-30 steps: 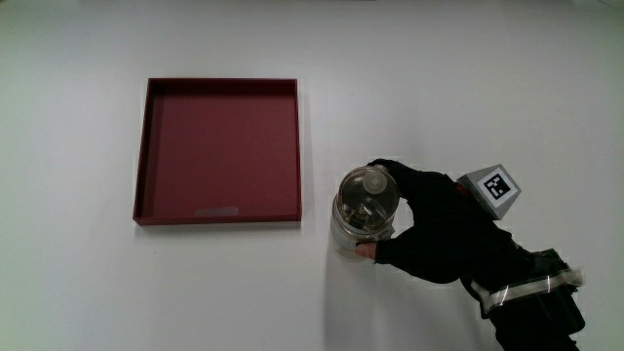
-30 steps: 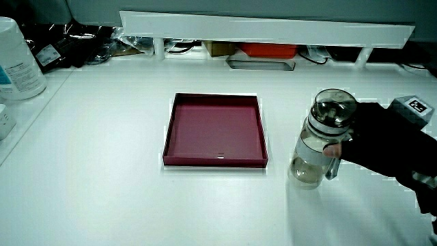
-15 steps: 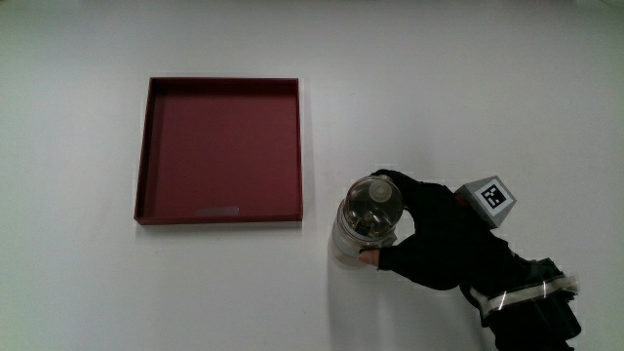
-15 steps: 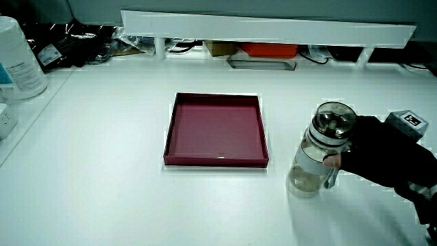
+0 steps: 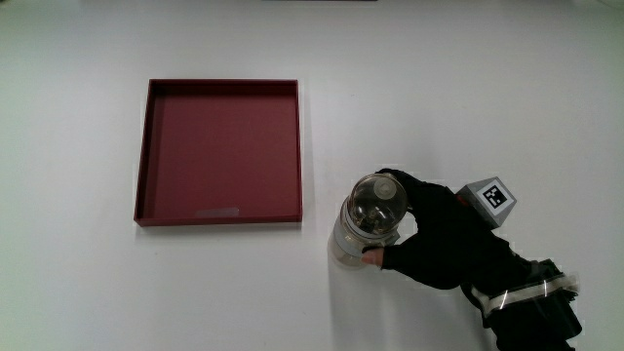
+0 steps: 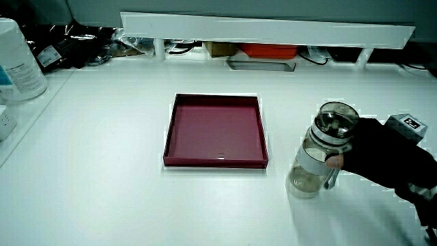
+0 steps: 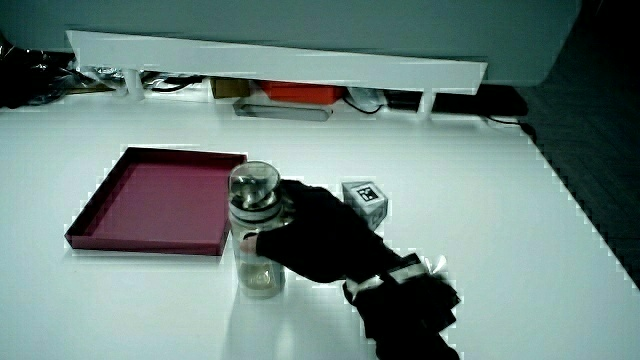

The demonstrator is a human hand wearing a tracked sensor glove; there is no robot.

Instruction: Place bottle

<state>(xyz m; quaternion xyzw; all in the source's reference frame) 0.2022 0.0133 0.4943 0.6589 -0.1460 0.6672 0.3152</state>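
beside the red tray (image 5: 219,151), just off its corner nearest the person, stands the clear bottle (image 5: 366,222), upright on the white surface (image 5: 468,88) with its base down. its body is see-through with a pale band around the upper part and a rounded clear cap on top; in both side views (image 6: 321,158) (image 7: 255,242) a little dark matter shows at its bottom. bottle and tray are near each other but apart, with a strip of bare surface between them.

the hand (image 5: 439,239) is wrapped around the bottle from the side away from the tray, fingers curled over its upper part just under the cap and the thumb (image 5: 372,257) pressed on the side nearer the person, so the grasp is closed on the bottle. the patterned cube (image 5: 490,198) sits on the back of the glove, and the forearm runs off toward the person, with a pale band (image 5: 522,291) at the wrist.

the tray is square, shallow and dark red, lying flat with nothing in it, farther from the person than the bottle's base in a side view (image 6: 217,130).

at the low white partition (image 6: 266,29) lie a grey flat object (image 6: 261,63) and an orange one (image 6: 266,50) under its shelf, with dark cables nearby. at the table's edge in a side view stands a large white container (image 6: 17,60) with a blue label.
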